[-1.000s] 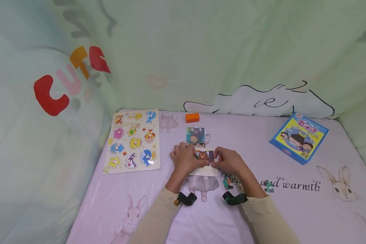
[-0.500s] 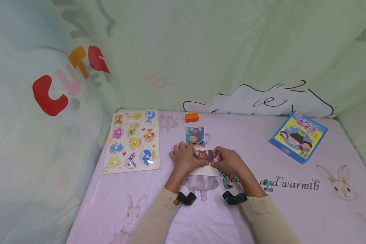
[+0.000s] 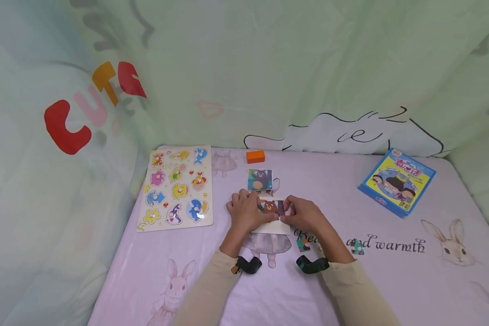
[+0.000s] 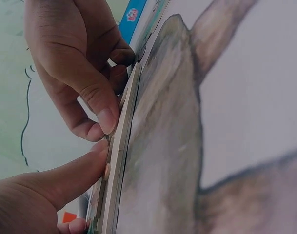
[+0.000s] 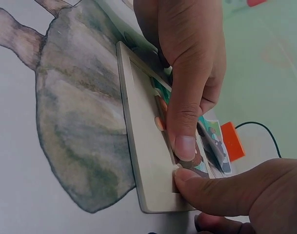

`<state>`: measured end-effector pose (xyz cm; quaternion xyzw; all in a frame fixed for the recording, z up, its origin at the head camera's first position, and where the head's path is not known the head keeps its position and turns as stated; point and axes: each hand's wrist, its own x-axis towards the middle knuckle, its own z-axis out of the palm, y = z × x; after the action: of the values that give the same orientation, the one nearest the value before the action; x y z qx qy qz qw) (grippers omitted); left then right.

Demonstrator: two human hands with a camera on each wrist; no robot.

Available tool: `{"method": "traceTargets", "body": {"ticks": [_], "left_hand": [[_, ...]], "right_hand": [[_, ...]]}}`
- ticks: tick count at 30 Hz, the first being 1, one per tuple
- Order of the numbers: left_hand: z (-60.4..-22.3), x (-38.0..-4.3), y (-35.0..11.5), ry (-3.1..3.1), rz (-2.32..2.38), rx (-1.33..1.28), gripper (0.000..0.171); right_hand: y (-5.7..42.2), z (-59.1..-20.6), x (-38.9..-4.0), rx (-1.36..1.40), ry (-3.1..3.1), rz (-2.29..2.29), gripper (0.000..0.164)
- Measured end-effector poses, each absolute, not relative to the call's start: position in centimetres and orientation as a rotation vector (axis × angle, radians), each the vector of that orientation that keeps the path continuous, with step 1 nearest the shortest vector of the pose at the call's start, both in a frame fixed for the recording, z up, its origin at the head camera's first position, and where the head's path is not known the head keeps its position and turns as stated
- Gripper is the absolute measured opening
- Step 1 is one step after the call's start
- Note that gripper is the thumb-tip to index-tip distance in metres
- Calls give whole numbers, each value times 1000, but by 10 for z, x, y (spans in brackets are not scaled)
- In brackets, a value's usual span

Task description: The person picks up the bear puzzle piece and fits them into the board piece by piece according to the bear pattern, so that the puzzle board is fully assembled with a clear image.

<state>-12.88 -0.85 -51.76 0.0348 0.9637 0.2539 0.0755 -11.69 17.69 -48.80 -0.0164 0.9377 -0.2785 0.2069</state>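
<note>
A small pale wooden puzzle board point(image 3: 270, 227) lies between my hands, with brown-bear jigsaw pieces point(image 3: 270, 207) in its far part. My left hand point(image 3: 244, 210) holds its left side, the thumb pressing onto the pieces. My right hand point(image 3: 307, 217) grips the right side, thumb and index finger bent about the dark right-hand piece. Both thumb tips nearly meet; in the right wrist view the left thumb point(image 5: 185, 124) points down at the right thumb point(image 5: 202, 187). Loose puzzle pieces point(image 3: 303, 243) lie by my right wrist, another piece point(image 3: 357, 246) further right. Some fingertips are hidden.
A bear picture card point(image 3: 260, 180) lies beyond the board, with an orange block point(image 3: 255, 156) behind it. A knob puzzle of sea animals point(image 3: 175, 190) is at the left. A blue and yellow box point(image 3: 397, 182) sits at the right. Fabric walls point(image 3: 309, 68) enclose the table.
Hardly anything differs: both hands keep their places on the puzzle board, and the whole head view shifts very slightly.
</note>
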Motion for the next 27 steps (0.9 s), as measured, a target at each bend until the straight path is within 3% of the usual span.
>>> {"method": "traceTargets", "body": {"ticks": [27], "left_hand": [[-517, -127, -9, 2875, 821, 98, 57]], "right_hand": [[197, -477, -102, -134, 2600, -873, 28]]}}
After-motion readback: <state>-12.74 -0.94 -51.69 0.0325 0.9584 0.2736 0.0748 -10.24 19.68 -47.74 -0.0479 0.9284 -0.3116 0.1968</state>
